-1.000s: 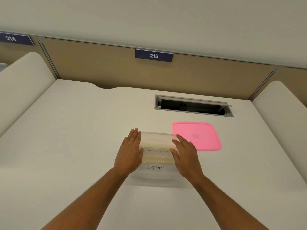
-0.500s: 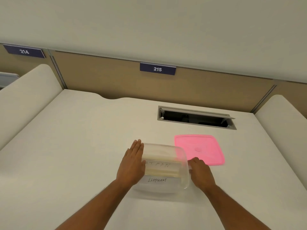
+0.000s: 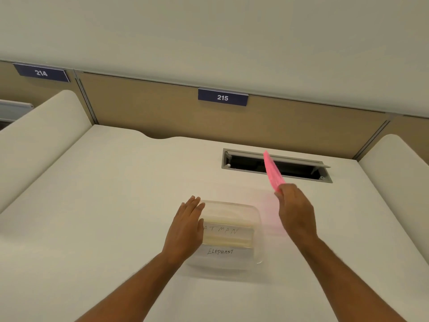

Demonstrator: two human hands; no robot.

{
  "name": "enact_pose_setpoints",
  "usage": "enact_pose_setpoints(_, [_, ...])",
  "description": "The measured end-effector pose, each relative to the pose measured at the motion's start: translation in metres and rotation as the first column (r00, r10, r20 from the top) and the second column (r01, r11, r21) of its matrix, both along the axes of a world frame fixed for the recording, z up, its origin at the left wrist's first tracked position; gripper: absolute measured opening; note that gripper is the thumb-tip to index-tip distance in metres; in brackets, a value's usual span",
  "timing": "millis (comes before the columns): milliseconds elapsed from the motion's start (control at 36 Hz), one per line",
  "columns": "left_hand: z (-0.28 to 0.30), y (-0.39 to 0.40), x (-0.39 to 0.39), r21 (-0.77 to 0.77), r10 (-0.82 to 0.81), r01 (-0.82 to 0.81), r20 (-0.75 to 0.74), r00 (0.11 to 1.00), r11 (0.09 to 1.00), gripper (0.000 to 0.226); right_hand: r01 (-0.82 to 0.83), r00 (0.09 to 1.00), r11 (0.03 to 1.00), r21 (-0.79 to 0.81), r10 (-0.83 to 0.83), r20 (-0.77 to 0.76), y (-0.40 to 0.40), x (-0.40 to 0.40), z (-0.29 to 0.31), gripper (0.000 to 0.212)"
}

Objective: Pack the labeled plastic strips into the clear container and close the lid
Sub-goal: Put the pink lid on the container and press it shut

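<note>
My right hand (image 3: 296, 212) grips the pink lid (image 3: 274, 174), tilted edge-up, right of the clear container (image 3: 256, 228); my flat left hand (image 3: 186, 226) steadies its left wall.

You face a cream desk (image 3: 116, 205) with an open grey cable hatch (image 3: 276, 165); blue number plates (214 (image 3: 41, 72), 215 (image 3: 222, 97)) top what looks like a tan partition (image 3: 151, 108).

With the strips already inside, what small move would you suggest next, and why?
Probably swing the pink plastic lid, held tilted by the right hand, over the clear plastic container. The container is uncovered, and the left hand steadies its side.
</note>
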State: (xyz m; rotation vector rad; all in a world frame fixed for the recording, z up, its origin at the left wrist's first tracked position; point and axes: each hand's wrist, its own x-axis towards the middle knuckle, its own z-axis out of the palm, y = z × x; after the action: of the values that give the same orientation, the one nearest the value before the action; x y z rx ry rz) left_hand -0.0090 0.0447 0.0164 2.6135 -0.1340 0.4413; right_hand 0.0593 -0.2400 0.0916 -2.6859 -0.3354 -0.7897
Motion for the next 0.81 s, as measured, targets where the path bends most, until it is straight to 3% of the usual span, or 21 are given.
enact_pose_setpoints(83, [0.012, -0.008, -0.007, -0.083, -0.019, 0.025, 0.065, 0.998, 0.996, 0.041, -0.003, 1.0, 0.965, 0.264, 0.004, -0.001, 0.017, -0.004, 0.033, 0.015])
enact_pose_setpoints(194, [0.037, -0.02, -0.016, -0.387, 0.029, -0.036, -0.026, 0.999, 0.921, 0.034, -0.015, 1.0, 0.737, 0.676, 0.01, 0.012, 0.046, -0.021, 0.066, 0.008])
enact_pose_setpoints(250, [0.048, -0.023, -0.02, -0.575, 0.061, -0.134, -0.146, 0.987, 0.807, 0.03, -0.017, 0.999, 0.553, 0.833, 0.034, -0.003, 0.058, -0.029, 0.072, 0.01])
enact_pose_setpoints(333, [0.064, -0.023, -0.026, -0.758, 0.028, -0.259, -0.303, 0.952, 0.599, 0.025, 0.07, 0.985, 0.169, 0.983, 0.145, -0.095, 0.073, -0.046, 0.072, 0.018])
enact_pose_setpoints(417, [0.073, -0.018, -0.036, -0.86, -0.014, -0.332, -0.366, 0.931, 0.388, 0.028, 0.19, 0.949, -0.024, 0.982, 0.259, -0.177, 0.083, -0.069, 0.064, 0.03])
enact_pose_setpoints(500, [0.071, -0.006, -0.047, -0.888, 0.021, -0.381, -0.39, 0.921, 0.258, 0.023, 0.267, 0.908, -0.058, 0.962, 0.349, -0.231, 0.086, -0.089, 0.053, 0.037])
enact_pose_setpoints(722, [0.049, 0.019, -0.069, -0.845, 0.087, -0.482, -0.475, 0.875, 0.233, 0.014, 0.457, 0.788, 0.105, 0.883, 0.413, -0.457, 0.062, -0.117, 0.015, 0.037])
enact_pose_setpoints(806, [0.043, 0.023, -0.075, -0.826, 0.113, -0.505, -0.493, 0.863, 0.25, 0.012, 0.518, 0.746, 0.178, 0.836, 0.383, -0.544, 0.055, -0.124, 0.007, 0.027])
